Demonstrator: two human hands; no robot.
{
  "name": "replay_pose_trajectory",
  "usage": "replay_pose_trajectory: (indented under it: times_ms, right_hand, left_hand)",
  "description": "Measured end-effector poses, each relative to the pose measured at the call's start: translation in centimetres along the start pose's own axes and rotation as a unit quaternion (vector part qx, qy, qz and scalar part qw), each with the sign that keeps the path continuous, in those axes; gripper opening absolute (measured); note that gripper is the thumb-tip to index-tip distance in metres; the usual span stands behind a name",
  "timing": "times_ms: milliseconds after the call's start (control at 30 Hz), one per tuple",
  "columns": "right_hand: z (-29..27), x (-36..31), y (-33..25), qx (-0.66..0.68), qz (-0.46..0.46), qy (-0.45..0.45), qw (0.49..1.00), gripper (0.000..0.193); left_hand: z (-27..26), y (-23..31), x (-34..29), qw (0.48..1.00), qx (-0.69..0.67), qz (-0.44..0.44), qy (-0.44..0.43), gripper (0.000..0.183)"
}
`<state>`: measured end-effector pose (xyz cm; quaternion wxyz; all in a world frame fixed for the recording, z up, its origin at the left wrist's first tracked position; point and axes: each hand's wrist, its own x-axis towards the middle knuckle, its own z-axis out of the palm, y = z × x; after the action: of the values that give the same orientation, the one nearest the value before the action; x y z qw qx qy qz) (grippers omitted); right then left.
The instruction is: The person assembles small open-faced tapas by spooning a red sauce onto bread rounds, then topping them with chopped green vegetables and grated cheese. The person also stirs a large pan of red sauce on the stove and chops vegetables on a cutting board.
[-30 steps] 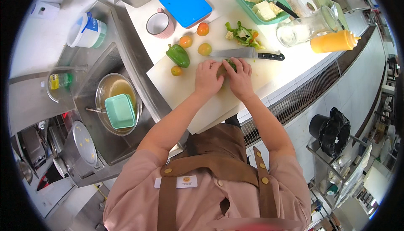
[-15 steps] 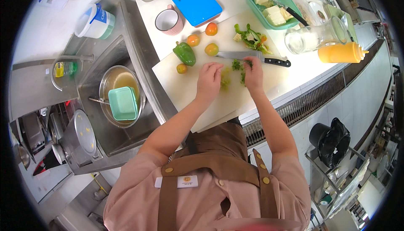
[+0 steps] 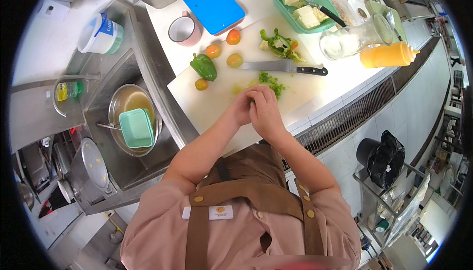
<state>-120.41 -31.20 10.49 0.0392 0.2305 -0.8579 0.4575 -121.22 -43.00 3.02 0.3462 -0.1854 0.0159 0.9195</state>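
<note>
My left hand (image 3: 240, 106) and my right hand (image 3: 266, 113) meet above the near part of the white cutting board (image 3: 197, 115), fingers curled together. A speck of green shows between them, but what they hold is mostly hidden. Just beyond my fingertips lies a small heap of chopped green pieces (image 3: 272, 84). Farther back a kitchen knife (image 3: 276, 66) rests flat, its black handle to the right. A green bell pepper (image 3: 203, 67) and several small orange-green tomatoes (image 3: 234, 61) sit at the left. Behind the knife is a pile of leafy trimmings (image 3: 281, 45).
A blue-lidded container (image 3: 213, 6) and a pink mug (image 3: 185, 31) stand at the back. To the right are a teal tub (image 3: 281, 13) with white blocks and a knife, a glass carafe (image 3: 340, 43) and a yellow squeeze bottle (image 3: 387, 56). A steel sink (image 3: 143, 171) is at the left.
My hands, apart before with green bits at the right fingers, have come together and nearer to me. The right hand has left the chopped heap. The whole view has shifted slightly.
</note>
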Motion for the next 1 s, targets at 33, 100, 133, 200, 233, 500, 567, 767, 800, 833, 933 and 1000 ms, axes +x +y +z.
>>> replay_pose_trajectory:
  times_ms: [33, 100, 133, 200, 233, 500, 567, 767, 800, 833, 933, 1000]
  right_hand:
    - [-0.1, -0.1, 0.0, 0.031, 0.003, -0.004, 1.0, 0.018]
    - [-1.2, 0.0, 1.1, 0.103, 0.111, -0.002, 0.988, 0.025]
    - [-1.9, 0.2, 2.0, 0.137, 0.164, -0.004, 0.977, 0.029]
    - [-3.1, 1.0, 4.5, 0.046, 0.184, -0.006, 0.982, 0.031]
    - [-3.1, 1.0, 5.3, -0.001, 0.212, -0.005, 0.977, 0.032]
    - [-0.8, -1.9, 7.7, -0.206, 0.014, -0.053, 0.977, 0.031]
    - [-0.9, -1.1, 8.2, -0.167, 0.038, -0.048, 0.984, 0.029]
    - [-1.6, 1.1, 5.2, 0.057, 0.227, 0.07, 0.97, 0.021]
    - [-1.9, 0.9, 3.9, 0.103, 0.255, 0.076, 0.958, 0.02]
    - [-2.2, 0.7, 2.6, 0.162, 0.263, 0.085, 0.947, 0.019]
    - [-3.9, -0.2, -0.8, -0.044, 0.111, 0.05, 0.992, 0.021]
    - [-5.6, -1.5, -2.7, -0.106, 0.072, 0.042, 0.991, 0.024]
  left_hand:
    - [-0.2, 0.1, -0.1, 1.0, 0.006, -0.015, -0.023, 0.027]
    - [-0.3, 0.6, -0.4, 0.997, -0.034, -0.002, 0.072, 0.022]
    - [-0.3, 0.7, -0.7, 0.991, -0.053, 0.007, 0.12, 0.02]
    - [0.0, 1.1, -1.3, 0.986, -0.057, 0.015, 0.156, 0.018]
    - [0.1, 1.3, -1.5, 0.984, -0.06, 0.021, 0.167, 0.018]
    - [1.2, 2.2, -3.0, 0.978, -0.032, 0.072, 0.194, 0.024]
    - [1.6, 2.1, -2.8, 0.976, 0.006, 0.067, 0.207, 0.026]
    - [2.5, 0.7, -0.6, 0.974, 0.051, 0.051, 0.213, 0.029]
    - [2.7, 0.5, -0.2, 0.975, 0.06, 0.046, 0.211, 0.029]
    - [2.9, 0.2, 0.2, 0.974, 0.069, 0.041, 0.211, 0.029]
    - [4.0, -0.9, 1.6, 0.985, 0.033, -0.028, 0.169, 0.029]
    - [4.9, -2.1, 2.1, 0.991, 0.075, -0.072, 0.08, 0.028]
